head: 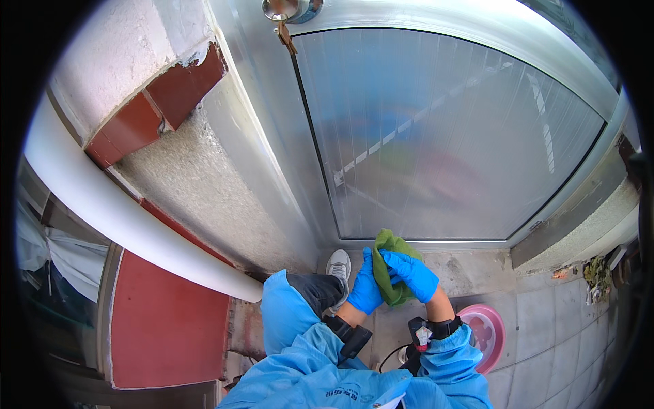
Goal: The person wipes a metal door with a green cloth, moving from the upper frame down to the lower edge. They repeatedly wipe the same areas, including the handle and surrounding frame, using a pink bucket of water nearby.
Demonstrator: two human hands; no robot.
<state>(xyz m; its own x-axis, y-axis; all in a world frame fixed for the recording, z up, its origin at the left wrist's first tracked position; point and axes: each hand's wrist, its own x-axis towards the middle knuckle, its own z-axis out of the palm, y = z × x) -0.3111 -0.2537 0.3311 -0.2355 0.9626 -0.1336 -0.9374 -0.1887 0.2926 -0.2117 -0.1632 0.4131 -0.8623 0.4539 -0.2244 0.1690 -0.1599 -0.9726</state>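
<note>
A green cloth is held between my two hands, low before the aluminium-framed door. My left hand, in a blue glove, grips the cloth's left edge. Also gloved in blue, my right hand closes on its upper right part, fingers pressed into the folds. The cloth hangs bunched, its lower end below my fingers. Behind it stands the door's translucent ribbed panel. Both wrists carry black strapped devices.
A pink basin stands on the paved floor right of my right forearm. A round door knob with a key in it is at the top. A white pipe and a rough wall run along the left. My shoe rests near the doorstep.
</note>
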